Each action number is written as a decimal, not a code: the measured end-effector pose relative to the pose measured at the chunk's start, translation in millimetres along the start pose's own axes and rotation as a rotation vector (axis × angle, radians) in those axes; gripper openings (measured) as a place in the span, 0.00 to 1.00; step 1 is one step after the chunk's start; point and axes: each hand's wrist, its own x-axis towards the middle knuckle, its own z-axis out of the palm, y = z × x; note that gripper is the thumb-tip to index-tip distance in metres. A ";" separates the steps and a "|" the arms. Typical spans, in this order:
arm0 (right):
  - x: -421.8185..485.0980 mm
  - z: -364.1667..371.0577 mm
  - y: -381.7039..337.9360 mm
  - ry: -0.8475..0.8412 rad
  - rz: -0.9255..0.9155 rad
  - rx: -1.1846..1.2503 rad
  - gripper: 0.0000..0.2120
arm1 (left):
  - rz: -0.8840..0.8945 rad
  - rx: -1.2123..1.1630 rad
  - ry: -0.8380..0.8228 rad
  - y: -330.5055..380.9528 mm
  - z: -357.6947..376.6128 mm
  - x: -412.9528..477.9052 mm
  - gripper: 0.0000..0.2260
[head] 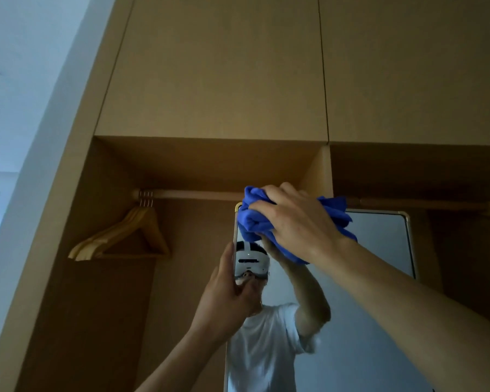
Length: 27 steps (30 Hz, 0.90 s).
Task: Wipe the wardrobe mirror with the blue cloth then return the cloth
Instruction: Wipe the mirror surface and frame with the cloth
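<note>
The wardrobe mirror (379, 250) stands upright in a thin metal frame inside the open wooden wardrobe, low in the middle of the view. A bunched blue cloth (253, 219) lies against the mirror's top left corner. My right hand (297, 222) grips the cloth and presses it to the glass. Lower down, my left hand (227, 295) grips the mirror's left edge, fingers curled round the frame. The glass reflects a person in a white T-shirt wearing a headset.
A wooden clothes rail (198, 194) runs across the wardrobe just above the mirror. Several wooden hangers (125, 236) hang at its left end. Closed upper cupboard doors (215, 69) sit above. A white wall (14, 80) is at the left.
</note>
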 end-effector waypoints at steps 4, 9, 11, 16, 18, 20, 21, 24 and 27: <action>-6.3 15.0 -7.9 0.003 0.057 0.001 0.21 | -0.054 -0.056 0.003 -2.9 1.4 -1.6 0.30; -23.3 25.3 -24.5 -0.031 0.027 0.042 0.25 | -0.096 -0.095 -0.011 -9.3 0.6 -4.2 0.29; -38.7 29.7 -36.4 -0.082 -0.011 0.086 0.24 | -0.134 -0.139 -0.015 -14.6 -1.3 -5.8 0.28; -74.3 33.9 -48.5 -0.133 -0.072 0.119 0.24 | -0.240 -0.289 -0.019 -20.5 -6.8 -14.9 0.27; -68.5 29.1 -42.9 -0.132 -0.108 0.082 0.24 | -0.269 -0.341 0.006 -17.1 -7.4 -17.7 0.23; -48.5 19.9 -31.1 -0.086 -0.090 0.014 0.23 | -0.267 -0.355 0.017 -11.5 -6.7 -21.5 0.18; -34.3 14.3 -22.7 -0.044 -0.052 -0.026 0.22 | -0.267 -0.366 0.017 -9.2 -5.5 -24.1 0.17; -0.3 -0.1 -1.6 0.015 0.060 -0.064 0.21 | -0.256 -0.394 0.023 -6.5 -3.5 -31.7 0.19; -5.5 1.4 -8.4 -0.010 0.043 -0.025 0.21 | -0.236 -0.384 0.038 -5.7 -2.7 -37.0 0.19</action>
